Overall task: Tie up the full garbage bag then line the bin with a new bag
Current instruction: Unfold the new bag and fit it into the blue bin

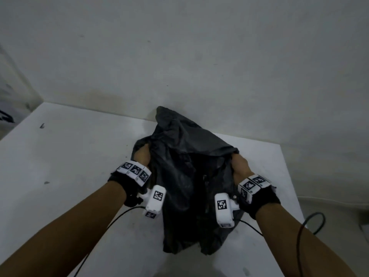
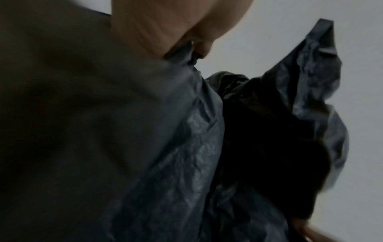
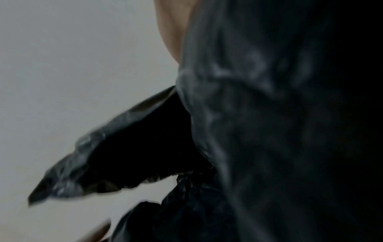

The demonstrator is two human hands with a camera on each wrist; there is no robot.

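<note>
The left hand (image 1: 140, 156) grips the garbage bag (image 1: 185, 172) at its left rim; the bag sits on the white table (image 1: 60, 156) against the wall, its mouth spread open, contents too dark to tell. The right hand (image 1: 240, 166) grips the right rim. Thin film could tear or slip if pulled unevenly.

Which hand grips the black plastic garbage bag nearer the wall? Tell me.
The left hand: it grips the bag by its rim farther up the white table than the right hand.
</note>
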